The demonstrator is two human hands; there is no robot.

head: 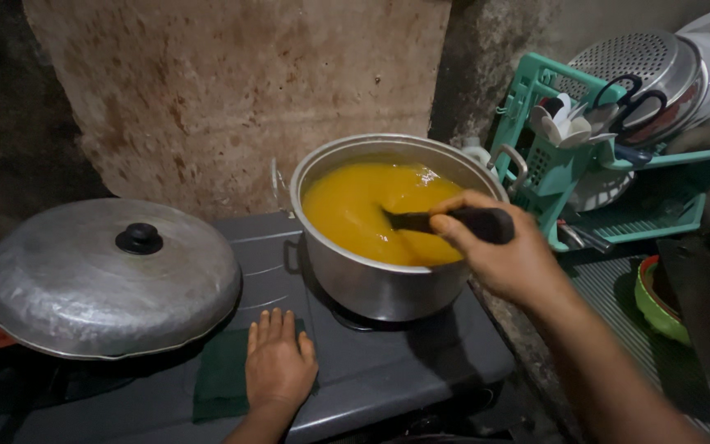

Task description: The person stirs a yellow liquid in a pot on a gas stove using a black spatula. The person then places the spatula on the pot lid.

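Head | right hand [513,261] fingers clamped on ladle [454,222]; left hand [278,367] flat, fingers together

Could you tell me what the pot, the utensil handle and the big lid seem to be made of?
Pot: metal, probably aluminium or steel, with dull silvery walls. Handle, held in the right hand: dark and matte, plastic or wood; unclear. Lid: thin grey metal, scuffed sheen, with a black knob, likely plastic.

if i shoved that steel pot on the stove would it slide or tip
The pot looks well over half full of yellow liquid, so it is probably heavy and would resist a light shove. Its wide, low shape makes tipping unlikely; sloshing over the rim seems the bigger risk. The right hand holds only the dark utensil, not the pot, so nothing steadies it.
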